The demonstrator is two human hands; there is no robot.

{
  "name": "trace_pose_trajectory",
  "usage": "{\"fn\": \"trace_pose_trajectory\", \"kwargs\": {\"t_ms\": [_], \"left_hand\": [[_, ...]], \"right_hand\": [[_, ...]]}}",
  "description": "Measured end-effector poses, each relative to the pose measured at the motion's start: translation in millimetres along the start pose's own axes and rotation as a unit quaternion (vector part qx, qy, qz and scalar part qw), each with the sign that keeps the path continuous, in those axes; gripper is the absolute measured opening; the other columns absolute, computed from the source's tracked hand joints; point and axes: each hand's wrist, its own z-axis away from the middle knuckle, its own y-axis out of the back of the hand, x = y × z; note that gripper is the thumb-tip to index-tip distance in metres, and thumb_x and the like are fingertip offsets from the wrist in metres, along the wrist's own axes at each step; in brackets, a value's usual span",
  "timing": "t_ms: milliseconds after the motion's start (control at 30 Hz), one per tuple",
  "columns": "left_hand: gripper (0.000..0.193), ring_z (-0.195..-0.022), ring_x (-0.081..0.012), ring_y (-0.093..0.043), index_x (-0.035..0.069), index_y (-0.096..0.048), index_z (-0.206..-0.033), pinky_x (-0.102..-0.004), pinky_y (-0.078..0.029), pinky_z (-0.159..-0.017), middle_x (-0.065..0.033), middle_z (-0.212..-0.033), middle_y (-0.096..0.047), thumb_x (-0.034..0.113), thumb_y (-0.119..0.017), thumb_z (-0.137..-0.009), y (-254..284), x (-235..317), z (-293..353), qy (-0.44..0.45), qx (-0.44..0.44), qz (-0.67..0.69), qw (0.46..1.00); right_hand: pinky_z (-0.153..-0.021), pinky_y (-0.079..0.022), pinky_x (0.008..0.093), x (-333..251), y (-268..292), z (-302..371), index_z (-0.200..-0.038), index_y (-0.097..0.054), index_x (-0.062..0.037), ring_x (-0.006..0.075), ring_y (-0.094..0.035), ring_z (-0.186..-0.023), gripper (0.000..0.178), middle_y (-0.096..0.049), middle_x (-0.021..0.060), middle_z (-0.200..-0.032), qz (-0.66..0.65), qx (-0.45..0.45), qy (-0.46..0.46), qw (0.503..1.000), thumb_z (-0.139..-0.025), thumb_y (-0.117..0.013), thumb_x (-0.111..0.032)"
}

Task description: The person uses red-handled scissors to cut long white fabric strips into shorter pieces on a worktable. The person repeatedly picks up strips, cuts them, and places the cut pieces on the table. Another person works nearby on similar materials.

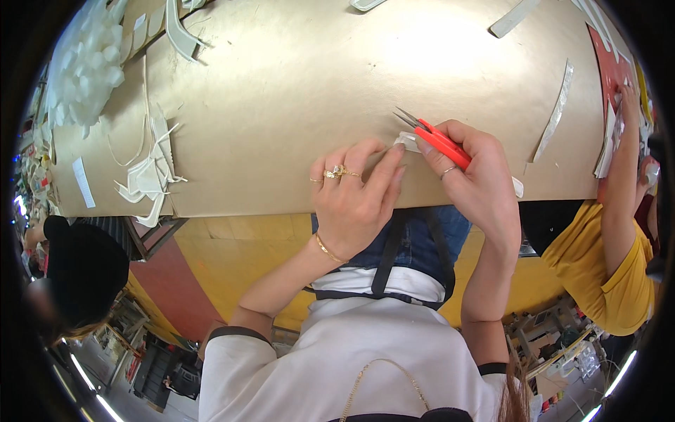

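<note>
My right hand (481, 176) is closed around red-handled thread snips (444, 144), their pointed metal blades spread apart and pointing up and left. My left hand (355, 193) pinches a small white strip (410, 145) at the table's near side, its fingertips close together on it. The strip lies just below the blades, and part of it is hidden by my fingers. Beside my right wrist, a small white piece (518, 187) rests at the table edge.
White cut pieces with loose threads (151, 176) lie in a pile at the left on the gold-coloured table (281, 112). A heap of white pieces (84, 70) stands farther left. Pale strips (554, 112) lie at right. A person in a yellow shirt (605, 267) works at the right; another person sits left.
</note>
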Motion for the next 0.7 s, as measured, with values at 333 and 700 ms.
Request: {"fn": "trace_pose_trajectory", "kwargs": {"t_ms": [333, 700], "left_hand": [[0.030, -0.087, -0.0167, -0.056, 0.018, -0.074, -0.108, -0.0343, -0.037, -0.083, 0.0014, -0.106, -0.062, 0.016, -0.077, -0.078, 0.4, -1.4, -0.7, 0.007, 0.002, 0.008, 1.000], [0.039, -0.089, -0.0180, -0.055, 0.016, -0.070, -0.118, -0.0349, -0.037, -0.085, -0.0001, -0.106, -0.061, 0.018, -0.076, -0.080, 2.2, -0.8, -2.5, 0.012, -0.019, 0.012, 1.000]], "right_hand": [[-0.054, -0.034, 0.0273, -2.7, -0.5, -3.0, -0.095, -0.068, 0.0046, 0.0090, -0.039, -0.061, 0.019, -0.047, 0.0014, -0.064, 0.047, -0.008, -0.015, 0.999, -0.094, -0.066, -0.014], [-0.056, -0.043, 0.0361, -2.6, 0.0, -4.9, -0.092, -0.069, 0.0020, 0.0241, -0.053, -0.053, 0.016, -0.057, 0.0133, -0.060, 0.053, 0.007, 0.003, 0.999, -0.085, -0.065, -0.012]]}}
